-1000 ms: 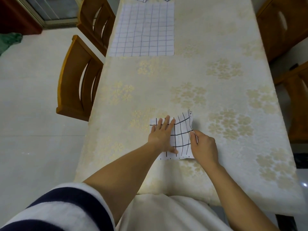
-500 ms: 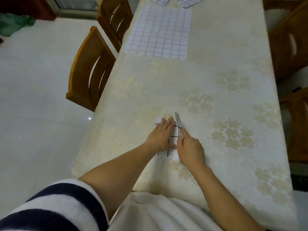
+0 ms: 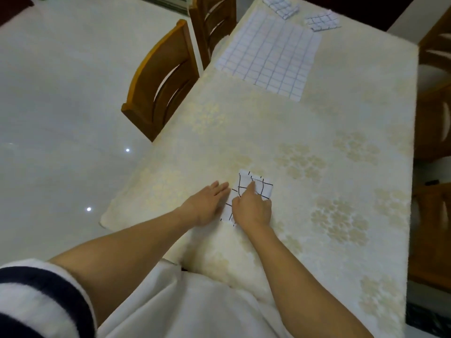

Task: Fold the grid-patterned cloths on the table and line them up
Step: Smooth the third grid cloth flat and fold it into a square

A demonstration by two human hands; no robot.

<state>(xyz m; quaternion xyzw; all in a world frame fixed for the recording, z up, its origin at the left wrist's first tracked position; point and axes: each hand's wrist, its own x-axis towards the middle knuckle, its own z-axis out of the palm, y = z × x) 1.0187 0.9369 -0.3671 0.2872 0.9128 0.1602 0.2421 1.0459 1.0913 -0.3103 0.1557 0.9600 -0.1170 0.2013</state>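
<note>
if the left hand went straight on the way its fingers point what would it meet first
Most likely the black-grid cloth. The left hand is flat and low over the table, fingers aimed at the cloth's left edge just ahead. The right hand rests on that cloth, slightly further right.

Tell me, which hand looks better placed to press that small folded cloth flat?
The right hand, likely: it rests on the black-grid cloth, a finger stretched across it. The left hand lies flat beside the cloth's left edge.

Dim soft light, floor glare, wide-angle warp
</note>
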